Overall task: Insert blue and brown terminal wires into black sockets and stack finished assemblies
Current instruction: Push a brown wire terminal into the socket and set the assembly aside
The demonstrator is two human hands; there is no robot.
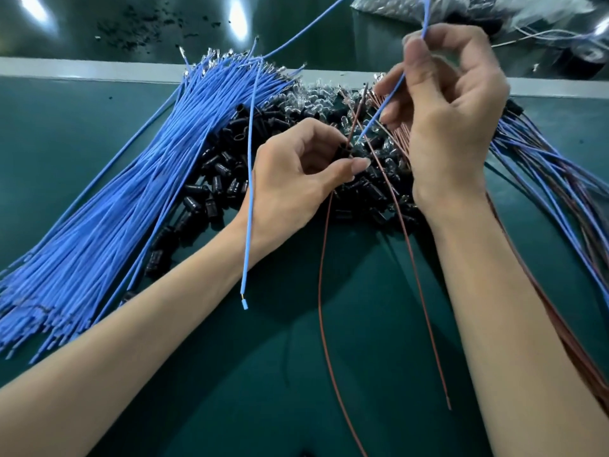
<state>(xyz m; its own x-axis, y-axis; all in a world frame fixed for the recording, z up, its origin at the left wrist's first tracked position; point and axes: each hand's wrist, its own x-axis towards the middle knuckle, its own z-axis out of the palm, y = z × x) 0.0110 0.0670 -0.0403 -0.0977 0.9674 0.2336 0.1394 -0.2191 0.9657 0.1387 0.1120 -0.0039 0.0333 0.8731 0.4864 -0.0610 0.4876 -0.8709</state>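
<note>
My left hand [296, 173] pinches a black socket [342, 150] between thumb and fingers above the heap of black sockets [217, 179]. A brown wire [321, 291] runs from that socket down toward me. My right hand [451, 103] is raised and pinches a blue wire [389, 97] whose lower end points at the socket's top. A large bundle of blue terminal wires [131, 192] fans out at the left. Brown terminal wires [395, 133] lie behind my right hand. Finished assemblies with blue and brown wires [543, 166] lie stacked at the right.
Small clear glass bulbs [309, 100] are heaped behind the sockets. A loose blue wire [248, 209] crosses my left wrist. The green table [280, 374] has a pale strip [82, 69] along its far edge. Plastic bags [527, 14] lie at the back right.
</note>
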